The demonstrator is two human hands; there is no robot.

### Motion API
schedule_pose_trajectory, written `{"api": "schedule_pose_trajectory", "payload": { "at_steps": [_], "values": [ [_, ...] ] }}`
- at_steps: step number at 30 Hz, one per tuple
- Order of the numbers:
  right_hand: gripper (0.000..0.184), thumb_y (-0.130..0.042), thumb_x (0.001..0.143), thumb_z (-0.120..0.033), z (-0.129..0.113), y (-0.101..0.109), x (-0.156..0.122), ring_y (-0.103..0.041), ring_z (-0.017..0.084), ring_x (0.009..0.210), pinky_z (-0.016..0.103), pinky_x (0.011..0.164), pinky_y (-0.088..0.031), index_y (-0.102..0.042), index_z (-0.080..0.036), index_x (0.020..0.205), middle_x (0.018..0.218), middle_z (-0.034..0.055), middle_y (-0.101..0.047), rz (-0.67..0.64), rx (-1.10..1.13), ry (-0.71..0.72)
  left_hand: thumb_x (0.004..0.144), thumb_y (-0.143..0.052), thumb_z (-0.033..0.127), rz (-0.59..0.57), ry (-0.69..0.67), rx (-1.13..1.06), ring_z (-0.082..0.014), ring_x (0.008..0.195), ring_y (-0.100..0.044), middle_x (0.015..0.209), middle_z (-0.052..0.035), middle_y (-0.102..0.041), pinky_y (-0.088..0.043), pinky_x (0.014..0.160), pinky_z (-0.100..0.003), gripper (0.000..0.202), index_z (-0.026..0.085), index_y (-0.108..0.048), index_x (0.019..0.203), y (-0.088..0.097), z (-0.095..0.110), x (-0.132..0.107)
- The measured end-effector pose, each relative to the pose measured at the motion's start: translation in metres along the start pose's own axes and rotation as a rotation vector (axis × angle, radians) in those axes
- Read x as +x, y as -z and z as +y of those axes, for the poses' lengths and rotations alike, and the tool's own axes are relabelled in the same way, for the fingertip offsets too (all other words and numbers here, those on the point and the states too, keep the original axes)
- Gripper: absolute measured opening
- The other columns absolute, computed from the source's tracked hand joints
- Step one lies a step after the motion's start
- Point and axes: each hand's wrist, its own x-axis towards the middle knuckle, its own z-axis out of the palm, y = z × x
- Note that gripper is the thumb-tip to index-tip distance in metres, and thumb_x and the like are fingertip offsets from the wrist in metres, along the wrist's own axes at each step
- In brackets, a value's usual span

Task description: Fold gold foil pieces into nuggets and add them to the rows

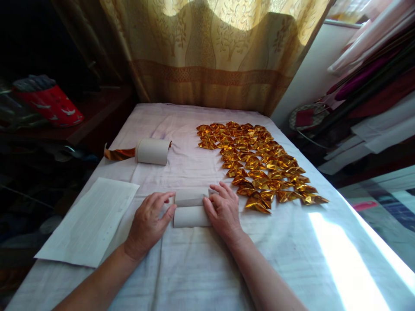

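Observation:
A pale grey-white paper piece [192, 197] lies on the cloth between my hands, with a rounded grey-white roll [191, 217] along its near side. Whether the two are joined I cannot tell. My left hand [151, 220] is at their left ends, thumb and fingers apart, fingertips at the edge. At the right end, my right hand [224, 211] has its thumb and bent forefinger on the paper, the other fingers stretched forward. Rows of folded shiny gold foil pieces [256, 162] spread to the right of my right hand.
A white tube [152, 151] with a gold strip [119, 154] at its left end lies back left. A white sheet [90, 222] rests at the left edge of the cloth-covered table [194, 268]. A red container [53, 106] stands on a dark side cabinet; a gold curtain [207, 52] hangs behind.

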Motion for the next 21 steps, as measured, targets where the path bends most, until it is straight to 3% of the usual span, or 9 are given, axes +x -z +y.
{"api": "schedule_pose_trajectory", "payload": {
  "at_steps": [3, 6, 11, 16, 21],
  "values": [
    [0.022, -0.059, 0.09, -0.029, 0.001, -0.001, 0.0, -0.049, 0.03, 0.127, 0.048, 0.102, -0.035, -0.066, -0.023, 0.07, 0.116, 0.0062, -0.07, -0.013, -0.015, -0.016, 0.096, -0.05, 0.035, -0.168, -0.298, 0.087, -0.0232, 0.117, -0.058, 0.121, -0.0071, -0.068, -0.042, 0.103, -0.041, 0.03, 0.024, -0.063, 0.12, -0.001, 0.001, -0.002],
    [0.023, -0.057, 0.091, -0.03, 0.001, 0.0, 0.0, -0.049, 0.031, 0.127, 0.049, 0.102, -0.035, -0.067, -0.023, 0.071, 0.116, 0.0064, -0.07, -0.022, -0.016, -0.023, 0.095, -0.052, 0.046, -0.361, -0.419, 0.164, -0.026, 0.133, -0.048, 0.14, -0.0066, -0.059, -0.026, 0.116, -0.047, 0.049, 0.023, -0.051, 0.138, -0.006, 0.001, -0.006],
    [0.024, -0.056, 0.092, -0.033, -0.001, 0.004, -0.001, -0.048, 0.031, 0.128, 0.05, 0.103, -0.033, -0.069, -0.024, 0.074, 0.115, 0.0056, -0.07, -0.066, 0.067, -0.015, 0.094, -0.048, 0.055, -0.413, -0.326, 0.251, -0.0259, 0.137, -0.044, 0.144, -0.008, -0.055, -0.012, 0.121, -0.048, 0.061, 0.022, -0.044, 0.145, -0.012, 0.0, -0.012],
    [0.008, -0.065, 0.082, -0.031, -0.004, 0.016, 0.0, -0.048, 0.031, 0.13, 0.049, 0.105, -0.035, -0.064, -0.023, 0.081, 0.119, 0.0081, -0.068, -0.211, 0.202, 0.079, 0.094, -0.05, 0.051, -0.365, -0.253, 0.264, -0.0264, 0.137, -0.045, 0.144, -0.0098, -0.055, -0.012, 0.121, -0.05, 0.058, 0.02, -0.046, 0.143, -0.013, -0.002, -0.013],
    [0.029, -0.06, 0.069, -0.016, -0.004, 0.023, 0.0, -0.045, 0.029, 0.133, 0.049, 0.106, -0.036, -0.056, -0.022, 0.098, 0.135, 0.0132, -0.058, -0.277, 0.252, 0.172, 0.093, -0.054, 0.043, -0.328, -0.22, 0.226, -0.0267, 0.134, -0.048, 0.141, -0.0104, -0.057, -0.017, 0.119, -0.053, 0.052, 0.021, -0.048, 0.14, -0.013, -0.004, -0.013]
  ]
}}
